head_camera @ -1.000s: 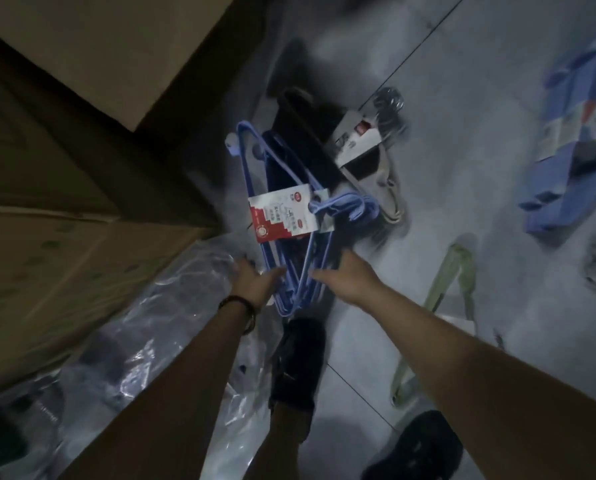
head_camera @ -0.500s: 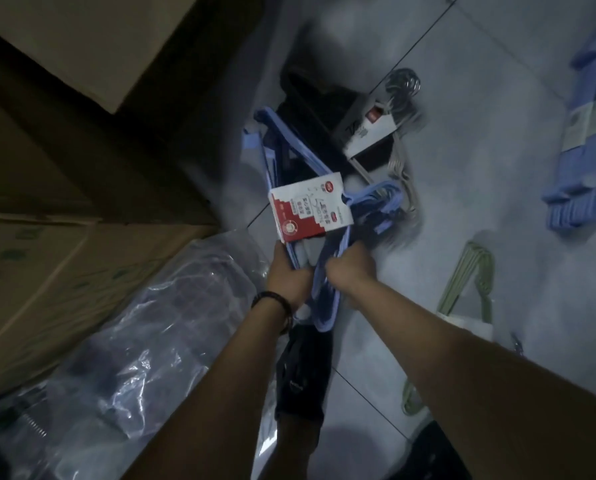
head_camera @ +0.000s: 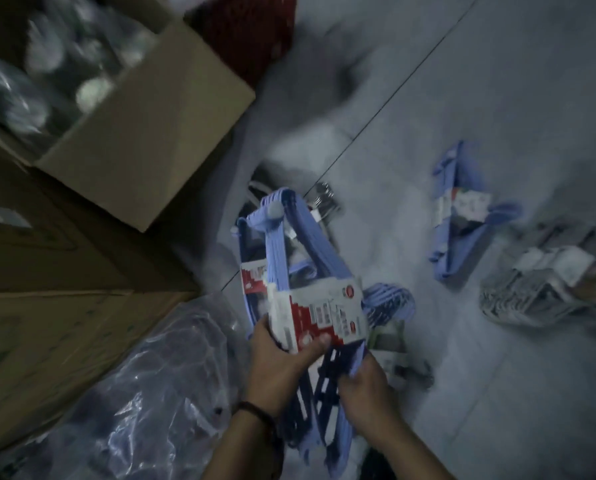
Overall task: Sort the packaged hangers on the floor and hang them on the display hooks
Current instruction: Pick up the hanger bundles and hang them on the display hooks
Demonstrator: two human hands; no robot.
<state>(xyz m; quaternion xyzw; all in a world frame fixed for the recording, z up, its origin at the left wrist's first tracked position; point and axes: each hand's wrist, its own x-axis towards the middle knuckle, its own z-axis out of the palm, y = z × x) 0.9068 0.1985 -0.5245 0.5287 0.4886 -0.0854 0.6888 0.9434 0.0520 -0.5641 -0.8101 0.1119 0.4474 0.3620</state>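
Note:
I hold packs of blue plastic hangers (head_camera: 282,244) with red-and-white card labels (head_camera: 324,313) above the floor. My left hand (head_camera: 282,362) grips the labelled pack, thumb pressed on the card. My right hand (head_camera: 362,386) grips the lower bars of the blue hangers. Another blue hanger pack (head_camera: 459,216) lies on the tiles to the right. A pack of pale, whitish hangers (head_camera: 532,289) lies further right. A dark hanger pack (head_camera: 321,199) shows on the floor behind the held ones. No display hooks are in view.
Cardboard boxes (head_camera: 144,133) stack up on the left, the upper one open with plastic-wrapped goods inside. Clear plastic wrapping (head_camera: 144,393) lies on the floor at lower left. A dark red object (head_camera: 251,32) sits at the top. Grey floor tiles (head_camera: 497,81) spread to the right.
Both hands closed on the blue hanger packs and lifted them off the floor toward me. The view swung up and left, so the boxes and the right-hand packs now show more.

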